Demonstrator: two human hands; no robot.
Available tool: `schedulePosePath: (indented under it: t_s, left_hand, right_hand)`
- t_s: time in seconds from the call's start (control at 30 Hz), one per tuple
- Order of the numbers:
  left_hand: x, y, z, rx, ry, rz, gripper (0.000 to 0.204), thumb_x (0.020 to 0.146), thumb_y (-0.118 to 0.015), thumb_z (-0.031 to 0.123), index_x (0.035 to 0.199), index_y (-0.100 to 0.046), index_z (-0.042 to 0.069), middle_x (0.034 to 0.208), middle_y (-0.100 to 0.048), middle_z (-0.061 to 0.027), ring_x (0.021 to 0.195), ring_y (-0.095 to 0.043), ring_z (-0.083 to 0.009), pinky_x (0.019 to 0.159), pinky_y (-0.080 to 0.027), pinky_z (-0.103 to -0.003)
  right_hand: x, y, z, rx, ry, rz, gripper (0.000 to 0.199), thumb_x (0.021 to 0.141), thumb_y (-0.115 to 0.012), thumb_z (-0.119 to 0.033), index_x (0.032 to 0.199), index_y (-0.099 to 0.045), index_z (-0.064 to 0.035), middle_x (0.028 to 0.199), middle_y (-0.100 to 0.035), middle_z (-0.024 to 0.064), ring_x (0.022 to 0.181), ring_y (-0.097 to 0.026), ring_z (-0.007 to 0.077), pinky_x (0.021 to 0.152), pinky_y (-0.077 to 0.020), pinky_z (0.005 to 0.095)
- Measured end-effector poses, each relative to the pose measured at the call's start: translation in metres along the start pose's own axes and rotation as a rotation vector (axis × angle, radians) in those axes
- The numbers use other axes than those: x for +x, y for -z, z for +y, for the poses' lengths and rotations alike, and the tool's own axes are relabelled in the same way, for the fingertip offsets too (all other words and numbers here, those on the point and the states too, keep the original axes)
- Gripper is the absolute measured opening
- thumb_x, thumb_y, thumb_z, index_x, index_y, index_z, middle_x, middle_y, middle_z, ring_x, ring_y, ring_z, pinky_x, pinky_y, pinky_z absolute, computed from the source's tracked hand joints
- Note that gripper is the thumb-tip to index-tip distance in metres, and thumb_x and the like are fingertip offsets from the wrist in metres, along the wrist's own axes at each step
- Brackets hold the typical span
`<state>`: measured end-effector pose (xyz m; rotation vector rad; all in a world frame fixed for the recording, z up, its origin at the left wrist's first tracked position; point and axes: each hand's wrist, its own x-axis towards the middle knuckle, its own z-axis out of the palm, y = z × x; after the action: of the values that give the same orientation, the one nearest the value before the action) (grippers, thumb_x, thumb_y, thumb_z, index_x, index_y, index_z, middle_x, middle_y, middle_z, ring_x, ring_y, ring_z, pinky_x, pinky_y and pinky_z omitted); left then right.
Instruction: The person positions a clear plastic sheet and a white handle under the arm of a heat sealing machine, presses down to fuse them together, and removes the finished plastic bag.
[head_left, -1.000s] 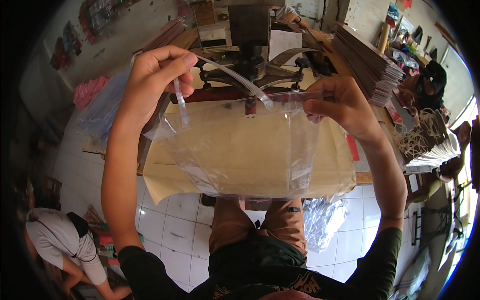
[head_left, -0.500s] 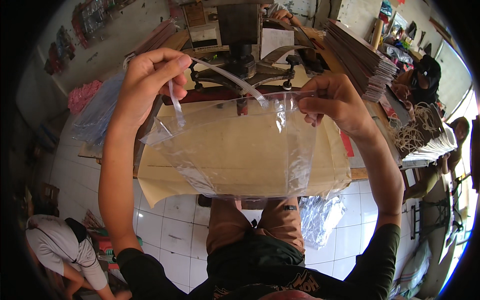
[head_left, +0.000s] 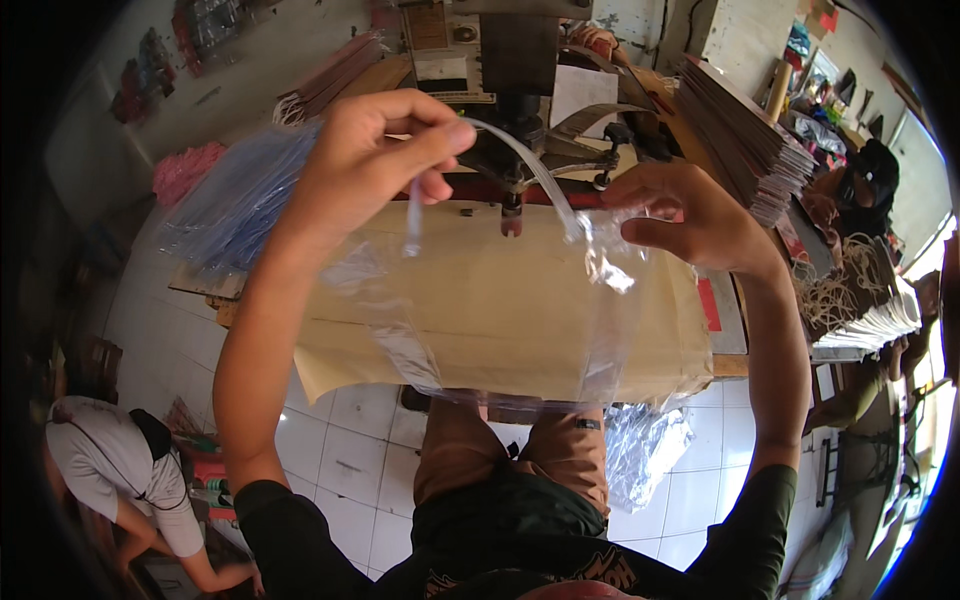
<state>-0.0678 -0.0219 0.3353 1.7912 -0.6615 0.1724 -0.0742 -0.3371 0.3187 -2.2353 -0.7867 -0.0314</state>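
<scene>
A clear plastic bag is held up at frame centre, its handle strip arching between the left hand and right hand, both pinching it

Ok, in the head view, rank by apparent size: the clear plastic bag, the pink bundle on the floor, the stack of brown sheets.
1. Clear plastic bag, though nearest the camera.
2. Stack of brown sheets.
3. Pink bundle.

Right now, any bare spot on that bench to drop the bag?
The brown paper sheet under the clear plastic bag is the one open patch, between the blue bag pile and the red strip. The machine crowds the back edge, and the stacked folders fill the right.
</scene>
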Motion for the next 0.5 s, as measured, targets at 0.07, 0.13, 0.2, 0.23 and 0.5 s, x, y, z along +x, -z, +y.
schedulePosePath:
  t_s: [0.07, 0.13, 0.2, 0.23, 0.5]
  left_hand:
    - [-0.001, -0.01, 0.007, 0.026, 0.003, -0.028, 0.016, 0.092, -0.068, 0.014, 0.094, -0.068, -0.002, 0.077, -0.065, -0.004, 0.06, -0.062, -0.009, 0.055, -0.051, -0.022]
    - [-0.002, -0.017, 0.009, 0.045, -0.014, -0.068, 0.015, 0.091, -0.069, 0.013, 0.093, -0.069, -0.002, 0.078, -0.065, -0.0042, 0.059, -0.062, -0.0093, 0.055, -0.051, -0.022]
    - [-0.005, -0.021, 0.013, 0.155, -0.076, -0.068, 0.014, 0.091, -0.069, 0.011, 0.096, -0.071, -0.002, 0.083, -0.064, -0.0026, 0.067, -0.061, -0.0076, 0.057, -0.047, -0.021]
    - [-0.003, -0.022, 0.013, 0.232, -0.176, -0.066, 0.014, 0.091, -0.069, 0.011, 0.096, -0.071, -0.002, 0.084, -0.063, -0.0018, 0.072, -0.06, -0.0071, 0.061, -0.046, -0.021]
    - [-0.017, 0.009, 0.006, 0.06, -0.089, -0.17, 0.08, 0.086, -0.069, 0.057, 0.141, -0.048, 0.002, 0.12, -0.057, -0.0108, 0.11, -0.054, -0.0184, 0.096, -0.044, -0.032]
  right_hand:
    - [0.006, -0.006, -0.002, -0.099, 0.216, 0.103, 0.035, 0.085, -0.073, -0.006, 0.118, -0.064, 0.0036, 0.103, -0.072, 0.0095, 0.099, -0.067, 0.0167, 0.091, -0.0518, 0.0317]
    - [0.018, -0.02, -0.02, 0.038, 0.217, 0.069, 0.037, 0.087, -0.072, -0.009, 0.12, -0.063, 0.0045, 0.102, -0.072, 0.0105, 0.101, -0.067, 0.0171, 0.093, -0.051, 0.0313]
    - [0.034, -0.031, -0.04, 0.198, 0.168, -0.055, 0.038, 0.087, -0.072, -0.015, 0.118, -0.064, 0.0054, 0.1, -0.071, 0.0107, 0.097, -0.066, 0.017, 0.089, -0.0508, 0.0302]
    - [0.042, -0.029, -0.049, 0.275, 0.109, -0.157, 0.039, 0.086, -0.074, -0.019, 0.115, -0.065, 0.0058, 0.097, -0.071, 0.0104, 0.092, -0.066, 0.0166, 0.084, -0.0511, 0.0292]
    - [0.052, -0.016, -0.068, 0.477, -0.072, -0.201, 0.027, 0.09, -0.073, -0.031, 0.086, -0.069, -0.0046, 0.068, -0.062, -0.0026, 0.053, -0.058, 0.0038, 0.051, -0.0425, 0.0178]
